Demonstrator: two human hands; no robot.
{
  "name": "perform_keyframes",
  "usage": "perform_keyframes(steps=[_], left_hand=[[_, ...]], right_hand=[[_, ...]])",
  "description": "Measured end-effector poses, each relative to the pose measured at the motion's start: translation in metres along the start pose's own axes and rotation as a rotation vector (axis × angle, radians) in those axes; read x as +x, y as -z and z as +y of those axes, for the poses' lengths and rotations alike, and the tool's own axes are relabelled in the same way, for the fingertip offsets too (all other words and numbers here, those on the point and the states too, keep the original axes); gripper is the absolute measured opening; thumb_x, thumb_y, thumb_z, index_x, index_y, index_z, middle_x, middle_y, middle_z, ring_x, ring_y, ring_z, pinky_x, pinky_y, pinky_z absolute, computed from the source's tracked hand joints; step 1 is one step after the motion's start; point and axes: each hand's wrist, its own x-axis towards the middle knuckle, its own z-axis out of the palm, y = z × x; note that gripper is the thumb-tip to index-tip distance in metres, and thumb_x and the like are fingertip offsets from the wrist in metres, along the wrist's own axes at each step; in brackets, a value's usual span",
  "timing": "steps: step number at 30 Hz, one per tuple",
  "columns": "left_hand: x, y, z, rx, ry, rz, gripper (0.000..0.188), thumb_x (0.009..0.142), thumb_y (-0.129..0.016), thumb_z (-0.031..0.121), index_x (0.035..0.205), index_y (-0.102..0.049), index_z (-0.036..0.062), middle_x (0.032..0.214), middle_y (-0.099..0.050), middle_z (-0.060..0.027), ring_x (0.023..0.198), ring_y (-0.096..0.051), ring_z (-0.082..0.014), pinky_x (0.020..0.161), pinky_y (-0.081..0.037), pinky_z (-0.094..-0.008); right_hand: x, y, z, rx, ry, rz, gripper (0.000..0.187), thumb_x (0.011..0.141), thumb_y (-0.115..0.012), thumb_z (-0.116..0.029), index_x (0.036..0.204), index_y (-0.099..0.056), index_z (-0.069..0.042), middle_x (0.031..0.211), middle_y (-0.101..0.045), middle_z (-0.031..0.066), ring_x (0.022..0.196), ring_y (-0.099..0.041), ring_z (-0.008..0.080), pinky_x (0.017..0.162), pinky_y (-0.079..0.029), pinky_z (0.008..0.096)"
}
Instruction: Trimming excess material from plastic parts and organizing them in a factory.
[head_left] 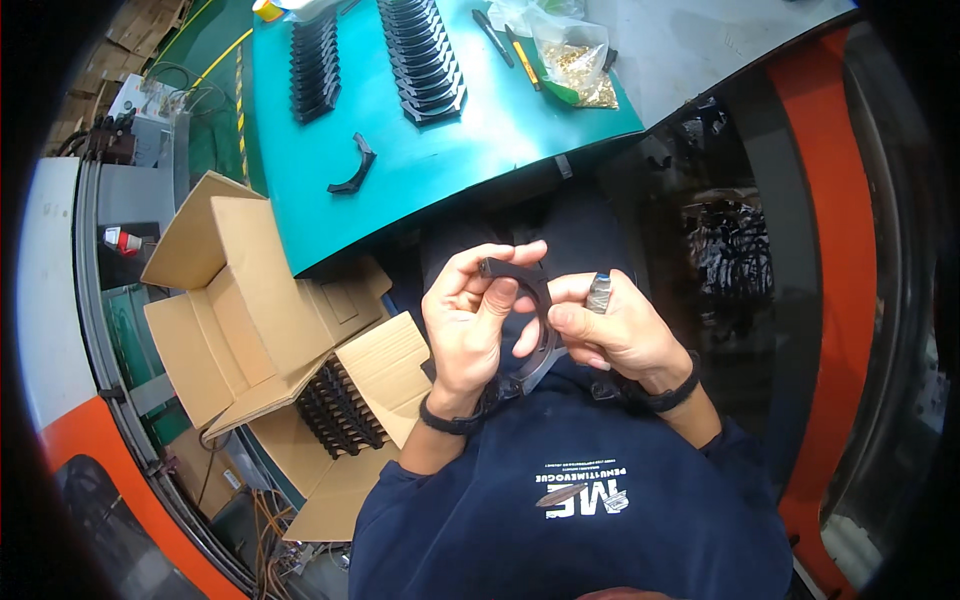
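A black, C-shaped plastic bracket is held up in front of my chest. My left hand pinches its upper end between thumb and fingers. On the other side, my right hand grips the curve with its thumb and bent fingers; one of its fingers has a grey wrap. A similar black bracket lies alone on the green tabletop. Beyond it stand two rows of nested black brackets, a longer row and a narrower row.
An open cardboard box stands at the left, with more black brackets stacked inside. At the table's far right lie a clear bag of small brass-coloured parts, a black pen and a yellow-and-black pen-like tool. An orange machine frame rises at right.
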Motion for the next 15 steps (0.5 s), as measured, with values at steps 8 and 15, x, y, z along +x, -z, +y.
perform_keyframes(steps=[8, 15], left_hand=[[-0.002, -0.008, 0.008, 0.099, -0.043, -0.075, 0.05, 0.088, -0.069, 0.007, 0.132, -0.049, -0.005, 0.118, -0.064, -0.0209, 0.104, -0.064, -0.0207, 0.091, -0.052, -0.0313], [0.0, -0.008, 0.005, 0.098, -0.026, -0.058, 0.06, 0.086, -0.073, 0.022, 0.133, -0.048, -0.0056, 0.124, -0.061, -0.0212, 0.113, -0.06, -0.0231, 0.098, -0.047, -0.0354]], right_hand=[[0.002, 0.002, 0.024, -0.411, 0.367, 0.266, 0.029, 0.08, -0.074, -0.001, 0.108, -0.065, 0.002, 0.085, -0.066, 0.0015, 0.061, -0.048, 0.0014, 0.055, -0.038, 0.019], [0.005, -0.006, 0.022, -0.302, 0.389, 0.302, 0.024, 0.086, -0.068, -0.001, 0.109, -0.062, 0.002, 0.092, -0.068, 0.0064, 0.056, -0.049, 0.0014, 0.052, -0.039, 0.0173]])
